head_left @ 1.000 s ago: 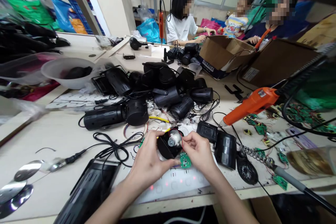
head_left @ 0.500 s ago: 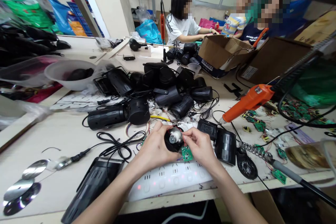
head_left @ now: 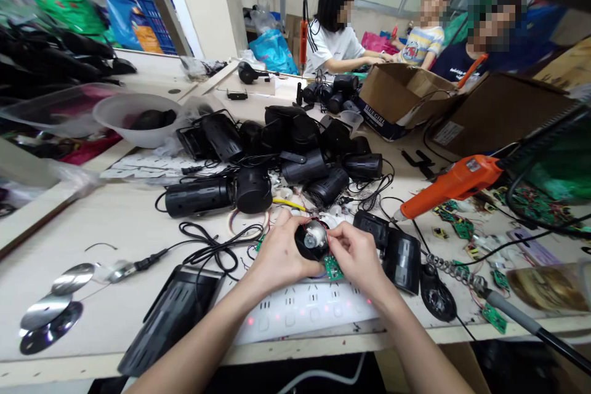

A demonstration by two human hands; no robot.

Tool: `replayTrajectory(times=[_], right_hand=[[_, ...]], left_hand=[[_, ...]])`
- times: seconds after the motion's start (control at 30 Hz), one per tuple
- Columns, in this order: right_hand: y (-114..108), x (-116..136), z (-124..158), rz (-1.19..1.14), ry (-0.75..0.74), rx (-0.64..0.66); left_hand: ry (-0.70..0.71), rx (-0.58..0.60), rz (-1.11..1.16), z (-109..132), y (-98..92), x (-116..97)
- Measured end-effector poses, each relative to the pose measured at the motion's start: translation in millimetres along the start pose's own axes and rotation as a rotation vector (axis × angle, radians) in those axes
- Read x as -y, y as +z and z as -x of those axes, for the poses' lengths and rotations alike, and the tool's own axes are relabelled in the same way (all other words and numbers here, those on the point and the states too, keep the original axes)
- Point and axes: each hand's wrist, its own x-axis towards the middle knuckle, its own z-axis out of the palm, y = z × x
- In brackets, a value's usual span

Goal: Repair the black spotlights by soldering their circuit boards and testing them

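Note:
My left hand [head_left: 282, 251] is wrapped round a black round lamp housing [head_left: 305, 251], its open end facing me. Inside sits a small silver-and-white motor [head_left: 315, 235]. Thumb and forefinger of my right hand [head_left: 357, 253] pinch together at the housing's right rim, on what looks like a thin red wire beside the motor; the fingertips partly hide it. A small green circuit board [head_left: 333, 267] hangs just below those fingertips, between both hands. Under my hands lies a white power strip [head_left: 295, 315] with lit red switches.
Black cylindrical lamp housings [head_left: 302, 166] are heaped behind my hands. An orange electric screwdriver [head_left: 450, 186] hangs at right, above a soldering iron [head_left: 512, 308] in a coil holder and scattered circuit boards. Metal discs [head_left: 46, 312] lie at left. Co-workers sit beyond a cardboard box [head_left: 392, 101].
The whole view has shifted, so the scene sits slightly further right. My hands keep nearly the same hold on the housing, with the right fingers still pinched at its rim.

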Motion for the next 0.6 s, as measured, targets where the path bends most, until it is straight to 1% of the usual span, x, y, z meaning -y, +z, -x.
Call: replayTrajectory(times=[0.13,0.37,0.6], right_hand=[[-6,2,-6,0.052,-0.026,0.041],[-10,3,-4,0.07,-0.041,0.069],[-11,11,-5,0.08,-0.046,0.082]], left_hand=[[-0.014,-0.022,-0.044,2,2.0,-2],[0.016,-0.047,-0.055,7,3.2,-4],[0.032,-0.011,-0.036,6,-0.2,-4]])
